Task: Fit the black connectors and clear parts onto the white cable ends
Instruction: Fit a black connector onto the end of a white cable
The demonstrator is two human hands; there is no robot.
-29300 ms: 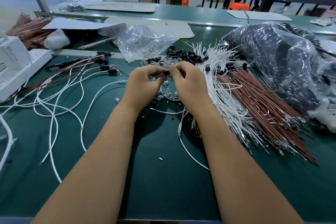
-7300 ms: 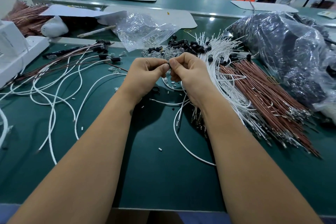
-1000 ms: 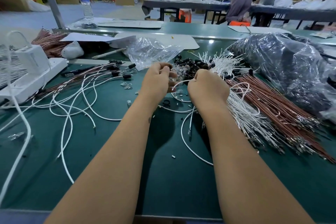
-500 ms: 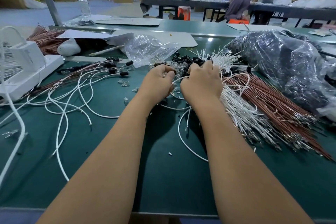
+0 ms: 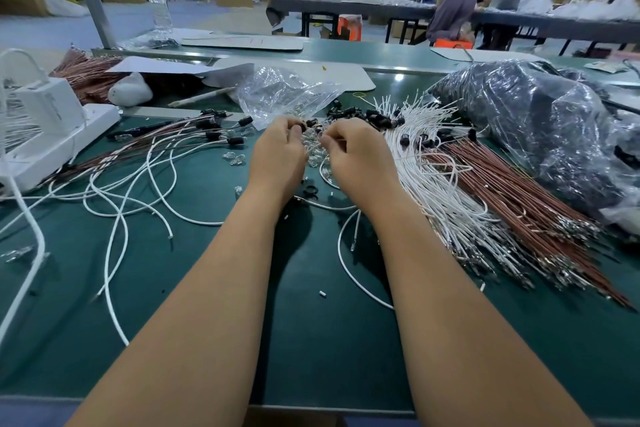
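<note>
Connectors, black (image 5: 360,113), piled mid-desk with clear parts (image 5: 313,149) heaped just in front of them; both hands over that pile; left hand (image 5: 277,152) fingers curled, pinching one black connector at its fingertips; right hand (image 5: 356,152) fingers curled too, looks to hold a white cable end, exact grip hidden behind knuckles; white cable (image 5: 346,270) loops from under right wrist toward desk's near edge; bundle of white cables (image 5: 443,184) right of pile, brown cables (image 5: 519,198) beyond those, dark plastic bag (image 5: 540,128) further right; clear bag (image 5: 284,94) just behind pile; finished cables (image 5: 145,163) left of pile on green desk (image 5: 311,340).
</note>
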